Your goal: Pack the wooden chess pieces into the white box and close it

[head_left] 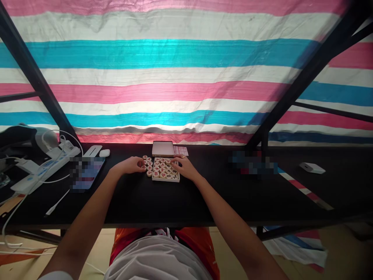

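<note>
A shallow white box [166,180] lies on the black table, filled with rows of round Chinese chess pieces [162,170] marked with red and black characters. Left of it, several loose chess pieces [149,168] stand close together. My left hand [131,165] reaches in from the left, its curved fingertips at the outer side of these loose pieces; no piece shows lifted in it. Over the right side of the box is my right hand [185,166], thumb and fingers apart, the tips touching or just above the pieces there. It hides some of them.
Behind the box lie its open lid [162,149] and a printed paper [181,151]. At left are a phone [89,175], a white earphone case [104,153], a power strip [46,171] and cables. A white adapter [312,168] sits far right, beyond a black frame post.
</note>
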`<state>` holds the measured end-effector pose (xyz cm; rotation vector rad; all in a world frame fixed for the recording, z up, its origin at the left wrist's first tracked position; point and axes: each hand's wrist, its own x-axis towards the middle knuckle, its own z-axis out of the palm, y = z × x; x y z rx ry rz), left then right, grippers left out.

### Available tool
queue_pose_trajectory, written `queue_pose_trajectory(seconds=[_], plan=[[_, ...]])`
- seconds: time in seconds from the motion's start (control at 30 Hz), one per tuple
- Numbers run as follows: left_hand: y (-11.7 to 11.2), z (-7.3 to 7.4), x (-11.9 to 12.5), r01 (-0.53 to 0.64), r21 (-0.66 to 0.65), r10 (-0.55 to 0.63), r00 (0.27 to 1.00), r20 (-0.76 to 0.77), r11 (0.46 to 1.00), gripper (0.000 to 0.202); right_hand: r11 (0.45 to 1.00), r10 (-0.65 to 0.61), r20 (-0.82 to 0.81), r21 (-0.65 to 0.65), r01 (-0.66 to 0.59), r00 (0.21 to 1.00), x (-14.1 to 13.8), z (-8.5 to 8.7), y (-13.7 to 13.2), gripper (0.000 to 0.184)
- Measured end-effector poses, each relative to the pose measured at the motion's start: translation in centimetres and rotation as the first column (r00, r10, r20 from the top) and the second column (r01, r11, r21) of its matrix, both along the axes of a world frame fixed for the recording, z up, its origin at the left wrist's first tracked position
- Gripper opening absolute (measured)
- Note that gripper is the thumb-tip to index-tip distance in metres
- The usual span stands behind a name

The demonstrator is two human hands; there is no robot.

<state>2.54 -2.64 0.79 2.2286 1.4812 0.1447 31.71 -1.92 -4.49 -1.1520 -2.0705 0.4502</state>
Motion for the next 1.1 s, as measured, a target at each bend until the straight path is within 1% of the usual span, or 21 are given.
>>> queue_pose_trajectory(seconds=[0.13,0.23,0.33,0.4,0.5,0.57,0.63,0.73,0.83,0.9,1.0,1.1], plan=[[0.1,0.1,-0.4,-0.022,0.046,0.024,0.999,-0.034,0.999,0.033,1.000,0.003,0.009,-0.017,-0.003,1.000,0.1,-0.2,0.2,0.022],[0.2,0.4,-0.7,-0.044,0.086,0.045,0.999,-0.010,0.995,0.033,1.000,0.002,0.004,-0.030,-0.002,1.000,0.3,-0.3,0.4,0.024],[-0.1,0.8,-0.2,-0.034,0.190,0.027,0.999,0.042,0.981,0.032,0.999,-0.011,0.001,-0.038,0.011,1.000,0.4,-0.3,0.4,0.026],[-0.6,1.1,1.0,-0.018,0.295,-0.006,0.997,0.079,0.955,0.031,0.998,-0.029,0.009,-0.047,0.029,1.000,0.5,-0.2,0.5,0.027],[-1.6,1.1,3.5,0.010,0.428,-0.067,0.991,0.117,0.903,0.032,0.997,-0.050,0.019,-0.056,0.051,0.999,0.6,-0.2,0.5,0.026],[-2.2,0.8,5.2,0.034,0.474,-0.104,0.987,0.121,0.880,0.031,0.997,-0.071,0.013,-0.027,0.072,0.997,0.5,0.0,0.3,0.025],[-2.7,0.4,6.4,0.062,0.502,-0.143,0.982,0.125,0.863,0.029,0.996,-0.086,-0.011,0.035,0.087,0.996,0.2,0.5,-0.2,0.024],[-3.0,-0.2,7.3,0.087,0.535,-0.187,0.973,0.137,0.840,0.028,0.995,-0.031,-0.053,0.088,0.036,0.998,-0.4,1.5,-1.3,0.023],[-3.0,-0.6,7.3,0.105,0.578,-0.213,0.969,0.122,0.810,0.028,0.996,0.082,-0.061,0.037,-0.080,0.995,-1.2,2.4,-2.5,0.024],[-2.9,-0.8,7.2,0.121,0.610,-0.225,0.969,0.097,0.783,0.029,0.992,0.125,-0.067,-0.012,-0.126,0.990,-1.5,2.7,-3.0,0.024],[-2.9,-1.2,7.5,0.148,0.642,-0.245,0.968,0.063,0.752,0.030,0.987,0.137,-0.108,-0.071,-0.145,0.985,-1.8,2.7,-3.2,0.027],[-2.9,-1.5,8.1,0.177,0.654,-0.277,0.960,0.052,0.735,0.031,0.984,0.124,-0.151,-0.108,-0.141,0.981,-1.9,2.4,-3.1,0.031]])
